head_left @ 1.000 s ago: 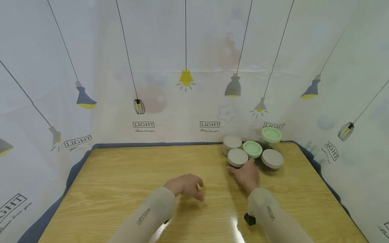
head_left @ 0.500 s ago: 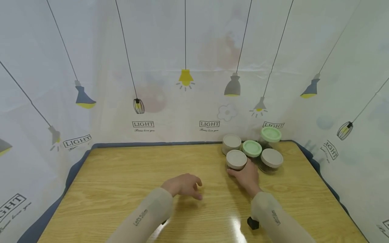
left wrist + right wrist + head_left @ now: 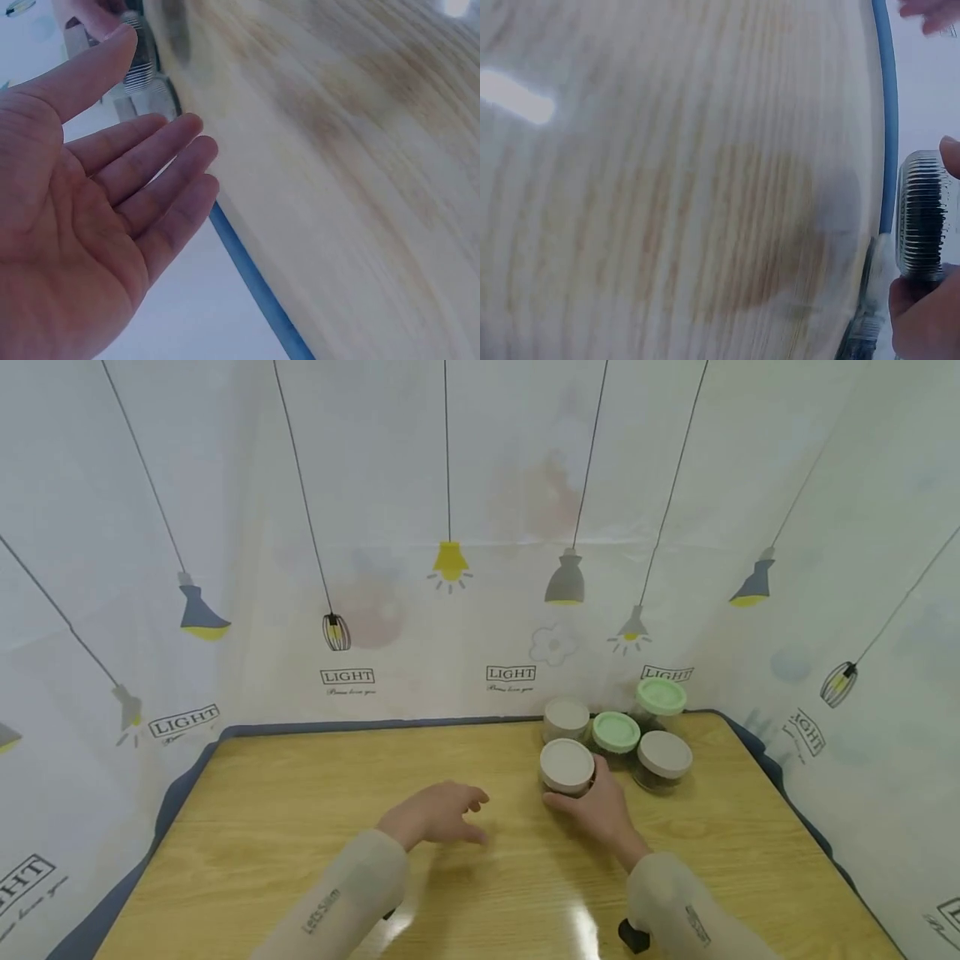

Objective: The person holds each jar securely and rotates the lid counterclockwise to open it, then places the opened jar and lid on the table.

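Note:
My right hand (image 3: 602, 810) grips a clear jar with a pale beige lid (image 3: 567, 763), thumb on its near side and fingers round its right side. In the right wrist view the ribbed jar (image 3: 921, 217) is upright relative to the tabletop and appears slightly raised, with a shadow on the wood. Behind it stand another beige-lidded jar (image 3: 566, 717) and a green-lidded jar (image 3: 617, 732). My left hand (image 3: 441, 814) hovers over the table, holding nothing; its fingers are loosely extended with the thumb apart (image 3: 90, 210).
Right of the held jar stands a beige-lidded jar (image 3: 665, 755). A taller-standing green lid (image 3: 662, 697) shows behind it, near the back edge. The wooden table (image 3: 315, 793) has a dark blue border against a lamp-print wall covering (image 3: 390, 527).
My right hand has drawn the beige-lidded jar toward me and slightly left, apart from the other jars. My left hand has shifted a little left; the head view has shifted slightly.

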